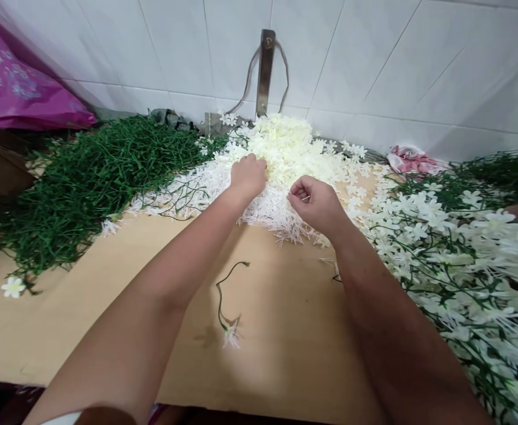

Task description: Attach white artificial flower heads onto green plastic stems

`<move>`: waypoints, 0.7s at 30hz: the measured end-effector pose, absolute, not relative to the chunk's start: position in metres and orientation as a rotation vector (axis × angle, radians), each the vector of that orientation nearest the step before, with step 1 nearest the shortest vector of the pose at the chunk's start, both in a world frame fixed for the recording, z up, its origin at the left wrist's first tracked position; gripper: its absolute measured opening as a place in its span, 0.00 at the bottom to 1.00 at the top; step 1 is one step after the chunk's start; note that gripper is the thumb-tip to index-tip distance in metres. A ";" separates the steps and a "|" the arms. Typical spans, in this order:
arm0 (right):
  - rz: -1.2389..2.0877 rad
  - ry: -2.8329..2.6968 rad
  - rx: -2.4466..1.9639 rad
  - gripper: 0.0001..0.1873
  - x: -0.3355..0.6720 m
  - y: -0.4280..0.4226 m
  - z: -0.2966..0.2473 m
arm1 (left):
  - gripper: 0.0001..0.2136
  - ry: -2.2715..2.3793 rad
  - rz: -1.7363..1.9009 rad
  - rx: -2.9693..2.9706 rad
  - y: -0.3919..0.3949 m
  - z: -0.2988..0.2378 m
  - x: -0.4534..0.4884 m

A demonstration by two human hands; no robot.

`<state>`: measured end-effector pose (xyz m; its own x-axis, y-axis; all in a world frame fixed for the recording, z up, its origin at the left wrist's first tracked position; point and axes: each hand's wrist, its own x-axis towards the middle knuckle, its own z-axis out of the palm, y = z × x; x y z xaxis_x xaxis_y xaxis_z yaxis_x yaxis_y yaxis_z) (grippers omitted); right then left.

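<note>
Head cam: left hand (248, 174) is down at the edge of the petals (285, 139), fingertips hidden, so can't tell if it's gripping anything. Right hand (316, 203) is just beside it over the white sprigs (285, 221), thumb and fingertips pressed together, too small to tell what's between them. One stem (220, 295) with a sprig on its end lies on the cardboard (280, 307), between the forearms. Green stems (108, 165) heaped left, flowers (440, 236) right.

Two hands (248, 175) (315, 203), one pink bag (23, 88)
</note>
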<state>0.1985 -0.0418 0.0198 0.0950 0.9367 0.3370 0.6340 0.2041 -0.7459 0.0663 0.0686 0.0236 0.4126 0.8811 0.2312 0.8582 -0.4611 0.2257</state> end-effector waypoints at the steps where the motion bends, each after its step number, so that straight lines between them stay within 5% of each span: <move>1: 0.450 -1.616 -1.503 0.02 0.199 -0.042 0.020 | 0.14 1.619 0.460 2.598 0.072 0.022 0.068; 13: 0.326 -1.601 -1.430 0.03 0.186 -0.041 0.021 | 0.03 1.235 1.037 1.827 0.073 0.033 0.036; 21: 0.265 -1.697 -1.380 0.05 0.166 -0.044 0.010 | 0.07 1.062 0.885 1.034 0.025 0.024 0.016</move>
<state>0.1657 -0.0440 0.0101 0.0330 0.8644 0.5018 0.6706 0.3531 -0.6524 0.0161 0.0246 0.0244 0.2597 0.9320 -0.2530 -0.0808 0.2820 0.9560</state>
